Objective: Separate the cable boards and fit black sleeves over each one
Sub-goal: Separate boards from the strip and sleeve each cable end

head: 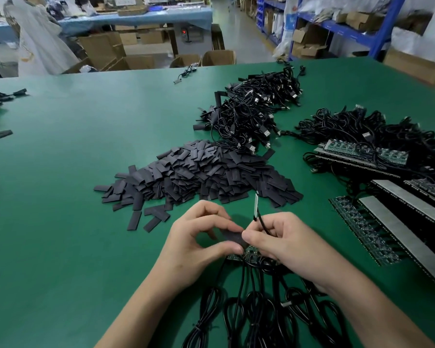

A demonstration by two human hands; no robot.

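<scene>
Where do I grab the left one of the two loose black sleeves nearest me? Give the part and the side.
Pinch the sleeve across its narrow width at the near end, coming from above on the left hand side. It lies flat on the green mat, apart from the pile, so fingers likely must lift an edge first.

Electronics assembly workshop: a green counter (86, 146) carries heaps of black sleeves (199, 177), coiled cables (256, 109) and stacked circuit boards (362, 151). Blue shelving (337, 28) stocked with cardboard boxes (363, 20) lines the far right.
</scene>
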